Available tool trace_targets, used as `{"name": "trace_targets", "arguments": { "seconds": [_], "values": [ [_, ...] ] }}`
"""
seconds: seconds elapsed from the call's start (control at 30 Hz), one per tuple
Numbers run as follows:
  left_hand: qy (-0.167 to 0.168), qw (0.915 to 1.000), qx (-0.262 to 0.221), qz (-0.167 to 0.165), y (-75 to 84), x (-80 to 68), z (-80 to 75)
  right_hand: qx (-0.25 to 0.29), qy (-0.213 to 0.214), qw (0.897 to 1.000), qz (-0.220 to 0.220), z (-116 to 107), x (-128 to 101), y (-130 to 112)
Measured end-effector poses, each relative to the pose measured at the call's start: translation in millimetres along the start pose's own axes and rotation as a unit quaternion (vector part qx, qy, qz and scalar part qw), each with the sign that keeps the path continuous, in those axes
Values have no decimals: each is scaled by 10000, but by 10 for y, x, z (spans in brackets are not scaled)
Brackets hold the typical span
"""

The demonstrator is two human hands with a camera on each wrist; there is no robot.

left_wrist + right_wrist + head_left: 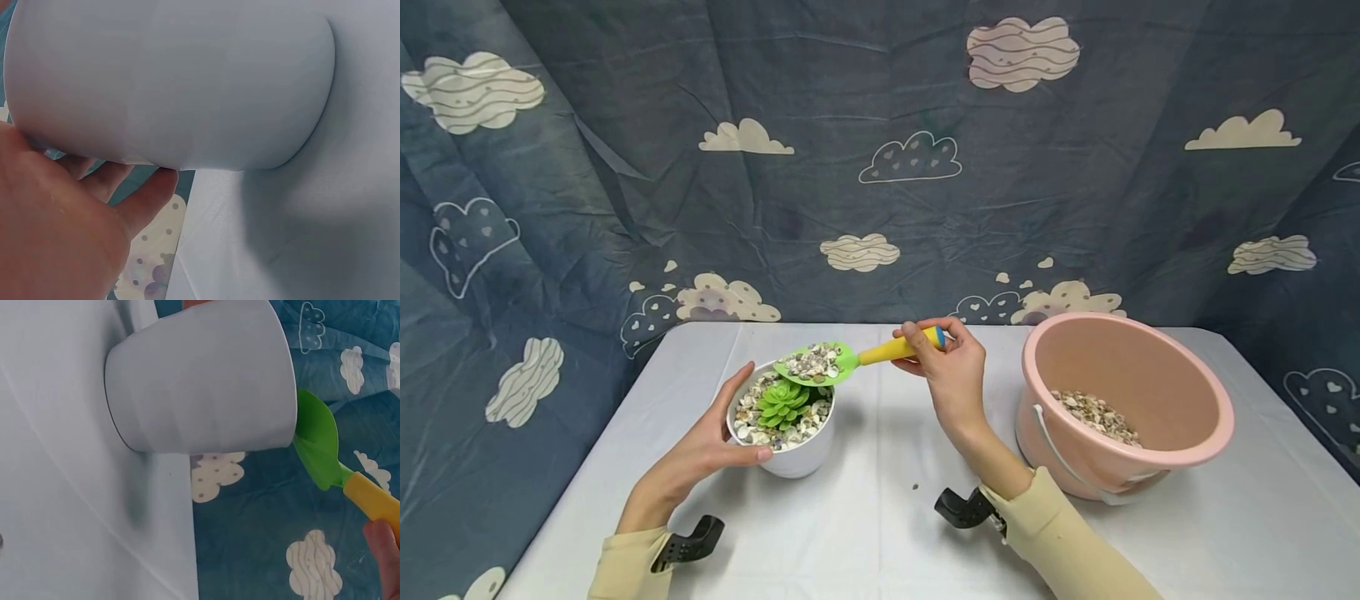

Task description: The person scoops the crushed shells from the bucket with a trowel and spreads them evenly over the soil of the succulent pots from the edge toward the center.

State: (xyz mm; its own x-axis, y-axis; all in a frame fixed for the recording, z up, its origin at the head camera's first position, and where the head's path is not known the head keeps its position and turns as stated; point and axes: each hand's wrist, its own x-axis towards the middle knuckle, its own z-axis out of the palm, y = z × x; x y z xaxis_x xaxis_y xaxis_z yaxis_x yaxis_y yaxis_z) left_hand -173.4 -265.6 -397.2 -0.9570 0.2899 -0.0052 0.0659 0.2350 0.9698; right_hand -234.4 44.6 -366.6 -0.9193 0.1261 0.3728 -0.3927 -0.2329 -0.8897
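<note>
A white plant pot point(797, 460) stands on the table, holding a green succulent point(783, 403) ringed by small pebbles point(752, 425). My left hand point(703, 442) grips its left side, thumb along the near rim and fingers around the far side; the left wrist view shows the hand point(62, 219) against the pot wall point(175, 81). Pinched by its yellow handle in my right hand point(951, 367), a green-bladed toy shovel point(847, 363) carries a heap of pebbles over the pot's far right rim. In the right wrist view the shovel blade point(317, 440) appears beside the pot's rim.
To the right stands a pink bucket point(1127, 367) with pebbles point(1097, 417) inside and its pale handle point(1067, 467) hanging down in front. One stray pebble point(915, 487) lies on the white tablecloth point(865, 533). A dark cloud-patterned curtain point(880, 208) closes off the back.
</note>
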Motion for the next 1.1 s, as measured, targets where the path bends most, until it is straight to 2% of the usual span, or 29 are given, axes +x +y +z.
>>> {"name": "trace_targets", "arguments": {
  "seconds": [0.3,0.5,0.87,1.1],
  "values": [
    [-84,9998,-155,32,-5,12,4,-11,-66,9999,75,87,20,-133],
    [-232,9986,-473,4,10,0,3,104,-106,9999,68,70,57,18],
    [-98,9996,-249,-16,-23,-7,-33,309,-493,9977,-334,116,28,95],
    [-25,9999,-123,-112,-28,-2,-45,333,-537,9971,-422,145,17,104]
  ]
}}
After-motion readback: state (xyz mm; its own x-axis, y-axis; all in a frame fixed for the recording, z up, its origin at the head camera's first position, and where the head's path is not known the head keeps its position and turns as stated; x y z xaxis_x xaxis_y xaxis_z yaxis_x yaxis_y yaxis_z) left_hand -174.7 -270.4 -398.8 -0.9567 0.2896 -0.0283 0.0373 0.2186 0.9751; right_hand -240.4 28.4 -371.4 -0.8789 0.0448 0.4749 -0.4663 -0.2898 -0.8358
